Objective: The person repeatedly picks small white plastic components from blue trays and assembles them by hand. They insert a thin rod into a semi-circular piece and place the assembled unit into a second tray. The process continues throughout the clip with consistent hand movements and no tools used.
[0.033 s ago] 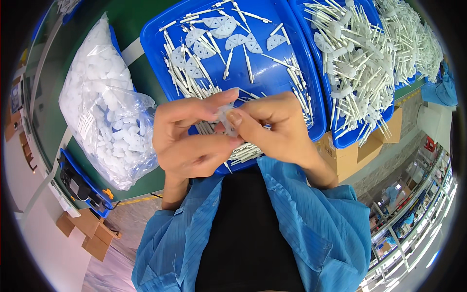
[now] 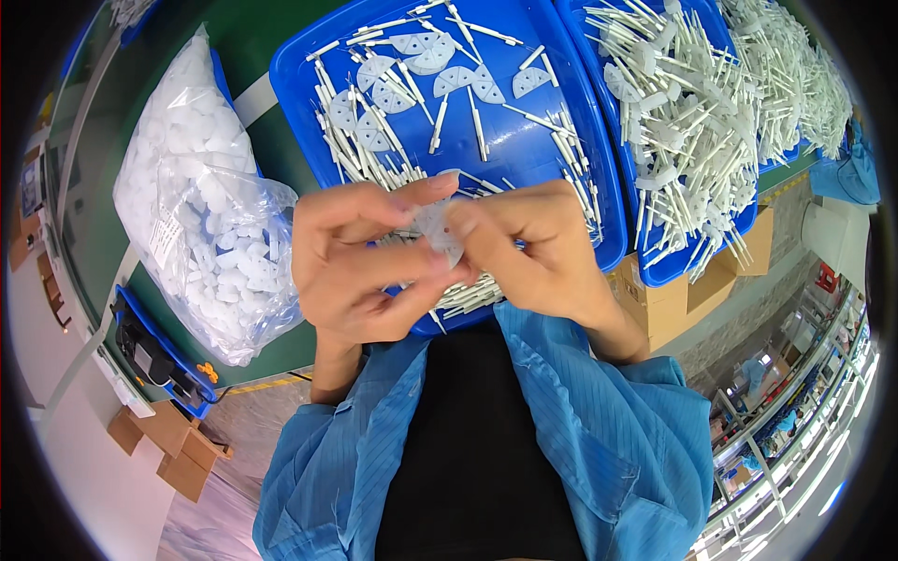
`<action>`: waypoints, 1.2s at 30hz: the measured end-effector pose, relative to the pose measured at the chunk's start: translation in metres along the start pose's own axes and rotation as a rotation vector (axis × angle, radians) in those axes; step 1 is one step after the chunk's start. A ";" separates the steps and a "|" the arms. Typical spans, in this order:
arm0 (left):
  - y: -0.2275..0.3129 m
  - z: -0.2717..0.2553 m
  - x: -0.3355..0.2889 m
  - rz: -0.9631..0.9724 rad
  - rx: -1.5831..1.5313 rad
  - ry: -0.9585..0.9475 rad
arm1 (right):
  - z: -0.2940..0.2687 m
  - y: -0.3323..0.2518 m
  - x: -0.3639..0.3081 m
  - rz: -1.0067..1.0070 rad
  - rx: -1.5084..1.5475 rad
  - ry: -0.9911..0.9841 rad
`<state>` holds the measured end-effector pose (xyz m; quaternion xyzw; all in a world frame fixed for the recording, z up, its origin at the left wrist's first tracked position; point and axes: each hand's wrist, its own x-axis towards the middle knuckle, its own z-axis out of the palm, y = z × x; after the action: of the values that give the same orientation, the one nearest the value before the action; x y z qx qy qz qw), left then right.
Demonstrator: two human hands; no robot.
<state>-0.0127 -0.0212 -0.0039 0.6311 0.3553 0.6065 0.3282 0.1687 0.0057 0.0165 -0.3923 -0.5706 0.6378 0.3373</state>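
Observation:
My left hand [image 2: 360, 266] and my right hand [image 2: 538, 252] meet over the near edge of a blue tray [image 2: 290, 103]. Together their fingertips pinch a small white plastic piece [image 2: 435, 224]. The thumbs and forefingers of both hands close around it, and most of the piece is hidden by the fingers. In the tray behind lie several thin white plastic sticks [image 2: 351, 140] and white half-disc pieces [image 2: 412, 47]. More sticks show under my hands at the tray's near rim. Blue sleeves cover both forearms.
A second blue tray [image 2: 655, 276] at the right is heaped with white sticks carrying discs, resting on a cardboard box [image 2: 664, 304]. Further right lies another pile of white parts [image 2: 795, 84]. A clear bag of white plastic parts [image 2: 201, 224] sits at the left on the green table.

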 end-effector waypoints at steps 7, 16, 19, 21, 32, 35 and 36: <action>-0.014 -0.015 0.006 0.130 -0.112 -0.038 | -0.016 0.008 0.029 -0.291 -0.937 0.164; -0.017 -0.021 -0.007 -0.134 -0.346 0.155 | -0.015 0.021 0.022 -0.366 -1.117 -0.045; -0.006 -0.015 0.001 -0.209 -0.410 0.286 | -0.019 0.014 0.011 -0.303 -0.942 -0.127; -0.003 -0.014 0.004 -0.258 -0.427 0.322 | -0.029 0.007 0.007 -0.301 -0.965 -0.016; -0.014 -0.015 -0.006 -0.300 -0.506 0.206 | -0.057 0.025 0.008 -0.273 -1.301 0.288; -0.009 -0.011 -0.004 -0.382 -0.490 0.248 | -0.041 0.019 0.008 -0.206 -1.236 0.215; -0.008 -0.010 -0.005 -0.409 -0.501 0.259 | -0.036 0.019 0.010 -0.230 -1.148 0.203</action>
<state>-0.0237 -0.0215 -0.0130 0.3646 0.3533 0.6717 0.5395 0.1962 0.0290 -0.0055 -0.5070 -0.8278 0.1460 0.1911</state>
